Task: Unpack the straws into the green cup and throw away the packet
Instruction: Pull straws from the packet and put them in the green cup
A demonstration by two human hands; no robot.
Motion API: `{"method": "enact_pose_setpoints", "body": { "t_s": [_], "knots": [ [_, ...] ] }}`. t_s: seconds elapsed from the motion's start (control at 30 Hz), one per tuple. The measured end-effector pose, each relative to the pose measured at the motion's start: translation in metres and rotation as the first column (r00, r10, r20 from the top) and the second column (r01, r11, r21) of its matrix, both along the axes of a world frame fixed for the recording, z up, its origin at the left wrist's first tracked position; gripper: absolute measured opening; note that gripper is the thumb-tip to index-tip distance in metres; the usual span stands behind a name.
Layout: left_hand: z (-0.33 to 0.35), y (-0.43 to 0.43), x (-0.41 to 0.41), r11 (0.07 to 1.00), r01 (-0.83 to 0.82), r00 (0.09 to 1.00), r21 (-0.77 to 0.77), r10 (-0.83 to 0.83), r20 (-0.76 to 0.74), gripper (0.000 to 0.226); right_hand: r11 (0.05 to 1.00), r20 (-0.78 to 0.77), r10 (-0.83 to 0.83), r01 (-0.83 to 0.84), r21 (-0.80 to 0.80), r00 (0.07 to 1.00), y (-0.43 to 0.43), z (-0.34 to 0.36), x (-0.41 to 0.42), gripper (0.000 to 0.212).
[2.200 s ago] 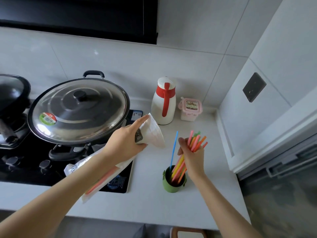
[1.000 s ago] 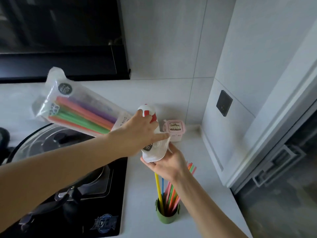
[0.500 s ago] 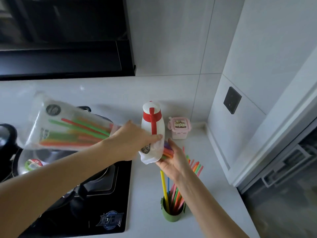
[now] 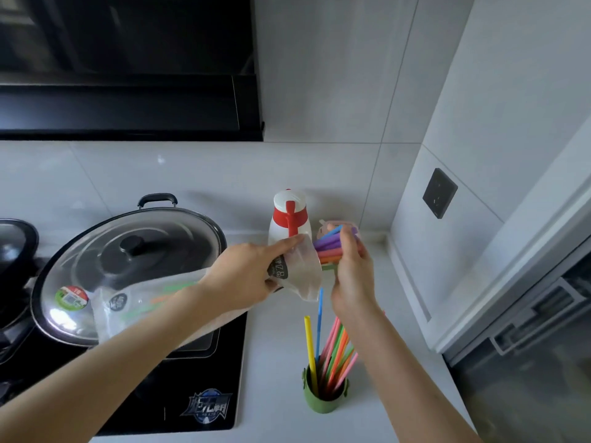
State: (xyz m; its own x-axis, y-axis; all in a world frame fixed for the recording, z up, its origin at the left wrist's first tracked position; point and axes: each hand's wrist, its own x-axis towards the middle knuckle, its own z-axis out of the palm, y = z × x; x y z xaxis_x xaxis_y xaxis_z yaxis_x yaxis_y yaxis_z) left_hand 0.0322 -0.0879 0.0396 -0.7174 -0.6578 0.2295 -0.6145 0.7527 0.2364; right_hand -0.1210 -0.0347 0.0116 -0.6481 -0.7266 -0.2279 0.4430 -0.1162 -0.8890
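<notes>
— Where's the packet point(image 4: 153, 302)?
— Held above the desk point(image 4: 275, 346) in the left hand point(image 4: 246, 276), whose grip is clamped around its open end; the rest trails back over the wok lid point(image 4: 128, 260).
— And the right hand point(image 4: 351, 276)?
— Its fingers are closed on a bunch of straws point(image 4: 329, 247) sticking out of the packet's mouth.
— The green cup point(image 4: 323, 398)?
— Near the desk's front edge, beside the hob point(image 4: 192, 394), upright, with coloured straws already standing in it.
</notes>
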Motion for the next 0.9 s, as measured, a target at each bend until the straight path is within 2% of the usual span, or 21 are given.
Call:
{"method": "enact_pose_setpoints", "body": {
  "t_s": [0.13, 0.27, 0.4, 0.53, 0.8, 0.9],
  "knots": [
    [-0.012, 0.011, 0.009, 0.996, 0.004, 0.998, 0.088, 0.001, -0.063, 0.081, 0.984, 0.118, -0.028, 0.048, -0.173, 0.993, 0.0, 0.013, -0.02, 0.018],
    [-0.021, 0.026, 0.014, 0.987, 0.02, 0.993, 0.162, 0.0, -0.119, 0.082, 0.962, 0.232, 0.065, 0.001, -0.274, 0.97, 0.0, 0.015, -0.036, 0.045],
    [-0.036, 0.044, 0.016, 0.971, 0.054, 0.985, 0.231, -0.015, -0.17, 0.086, 0.933, 0.355, 0.004, 0.124, -0.338, 0.935, 0.005, 0.023, -0.037, 0.037],
    [-0.055, 0.057, 0.024, 0.966, 0.014, 0.978, 0.257, 0.04, -0.204, 0.088, 0.939, 0.28, -0.057, 0.146, -0.31, 0.958, 0.016, 0.034, -0.05, 0.048],
    [-0.079, 0.076, 0.041, 0.957, -0.104, 0.971, 0.271, 0.157, -0.181, 0.083, 0.918, 0.114, -0.174, 0.203, -0.341, 0.978, 0.046, 0.056, -0.093, 0.047],
    [-0.086, 0.08, 0.045, 0.957, -0.144, 0.97, 0.252, 0.187, -0.157, 0.081, 0.908, 0.095, -0.192, 0.213, -0.36, 0.977, 0.056, 0.056, -0.106, 0.047]
  ]
}}
